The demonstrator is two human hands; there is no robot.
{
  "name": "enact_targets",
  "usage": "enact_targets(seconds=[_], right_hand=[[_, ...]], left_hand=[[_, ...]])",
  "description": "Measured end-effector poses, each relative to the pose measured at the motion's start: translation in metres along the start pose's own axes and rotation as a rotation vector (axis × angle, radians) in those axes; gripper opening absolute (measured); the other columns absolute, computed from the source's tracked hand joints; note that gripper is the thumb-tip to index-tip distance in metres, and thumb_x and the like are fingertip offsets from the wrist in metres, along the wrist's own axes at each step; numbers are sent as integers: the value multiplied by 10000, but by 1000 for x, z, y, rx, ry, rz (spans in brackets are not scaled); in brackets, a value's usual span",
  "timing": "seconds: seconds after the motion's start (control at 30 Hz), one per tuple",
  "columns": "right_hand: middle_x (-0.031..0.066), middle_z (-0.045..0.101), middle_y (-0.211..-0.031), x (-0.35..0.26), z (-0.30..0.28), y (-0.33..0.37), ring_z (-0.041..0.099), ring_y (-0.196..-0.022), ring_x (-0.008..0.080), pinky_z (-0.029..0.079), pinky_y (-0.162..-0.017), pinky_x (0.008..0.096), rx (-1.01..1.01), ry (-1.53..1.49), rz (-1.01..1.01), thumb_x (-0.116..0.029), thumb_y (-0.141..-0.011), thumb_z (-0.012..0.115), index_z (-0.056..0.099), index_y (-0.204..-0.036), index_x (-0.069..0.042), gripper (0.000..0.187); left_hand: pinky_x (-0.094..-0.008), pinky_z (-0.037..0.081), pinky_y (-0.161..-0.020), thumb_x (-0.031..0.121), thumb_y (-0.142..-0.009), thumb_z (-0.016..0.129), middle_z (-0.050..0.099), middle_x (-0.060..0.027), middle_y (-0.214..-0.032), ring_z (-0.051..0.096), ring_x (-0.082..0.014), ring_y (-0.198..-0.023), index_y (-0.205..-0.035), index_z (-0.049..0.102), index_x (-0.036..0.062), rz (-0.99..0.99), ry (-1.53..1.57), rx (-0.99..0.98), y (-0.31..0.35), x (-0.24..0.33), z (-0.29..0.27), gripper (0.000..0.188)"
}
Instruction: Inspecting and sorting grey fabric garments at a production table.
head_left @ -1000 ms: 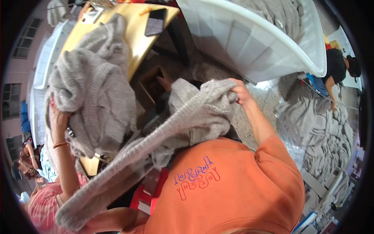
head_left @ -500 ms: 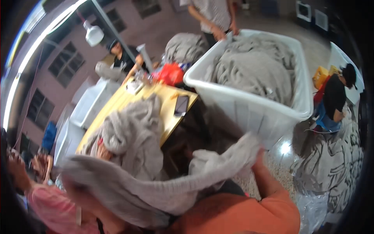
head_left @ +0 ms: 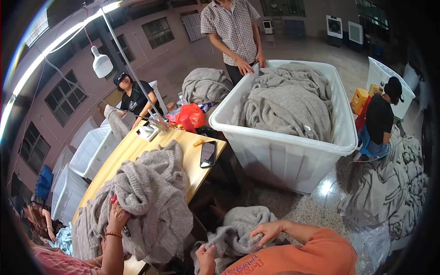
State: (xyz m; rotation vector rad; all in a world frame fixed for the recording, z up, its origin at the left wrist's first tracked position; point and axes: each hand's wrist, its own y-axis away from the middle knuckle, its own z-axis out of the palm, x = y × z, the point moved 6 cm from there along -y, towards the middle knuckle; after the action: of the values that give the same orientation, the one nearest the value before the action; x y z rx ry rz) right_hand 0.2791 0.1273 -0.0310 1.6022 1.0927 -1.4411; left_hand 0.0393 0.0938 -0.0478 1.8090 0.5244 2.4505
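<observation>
The grey knit (head_left: 250,217) isn't stretched out long anymore, it's bunched near me, right of the bench (head_left: 183,137). Left hand (head_left: 206,259) and right hand (head_left: 269,230) both have fingers pinched on it, probably making one bit easier to work.

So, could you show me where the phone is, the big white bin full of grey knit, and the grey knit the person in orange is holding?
Phone (head_left: 208,155): head view, on its dark screen.
White bin (head_left: 280,160): head view, on its near outer wall.
Held grey knit (head_left: 240,223): head view, on its bunched folds.
</observation>
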Motion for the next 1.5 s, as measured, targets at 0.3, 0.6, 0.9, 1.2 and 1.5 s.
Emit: enact_targets(seconds=[0.3,0.6,0.9,1.2,1.5], right_hand=[[81,583,-831,-46,9,-44,565,-790,199,438,-678,295,277,191,-44,-65,-769,542,552,-1030,-59,261],[65,529,-741,-92,29,-82,552,-655,235,456,-539,319,487,669,-575,-14,-683,559,561,-930,-39,249],[49,470,-656,-83,29,-83,535,-559,209,425,-455,310,508,744,-480,-43,-661,564,495,-735,-73,106],[53,484,-698,-63,31,-89,544,-611,210,431,-474,316,483,808,-381,-51,-659,564,504,-713,-75,84],[112,600,-857,-26,18,-108,586,-761,286,456,-669,315,377,170,-120,-25,-711,520,550,-793,-32,88]], left_hand=[[-245,445,-525,-40,-719,560,599,-55,-689,553,-124,-575,-760,587,-28,3,-57,-77,0,0,12,51],[-202,430,-566,-6,-761,546,613,-37,-775,552,-80,-650,-869,605,-8,-111,298,-288,6,3,37,123],[-182,396,-548,30,-795,536,599,2,-746,520,-52,-624,-859,602,6,-58,121,-254,3,6,30,95],[-179,391,-550,35,-802,552,592,15,-716,500,-39,-620,-833,618,-2,12,89,-103,7,0,23,82],[-208,413,-501,3,-753,542,597,2,-671,500,-40,-588,-820,644,10,183,-302,28,9,6,14,122]])
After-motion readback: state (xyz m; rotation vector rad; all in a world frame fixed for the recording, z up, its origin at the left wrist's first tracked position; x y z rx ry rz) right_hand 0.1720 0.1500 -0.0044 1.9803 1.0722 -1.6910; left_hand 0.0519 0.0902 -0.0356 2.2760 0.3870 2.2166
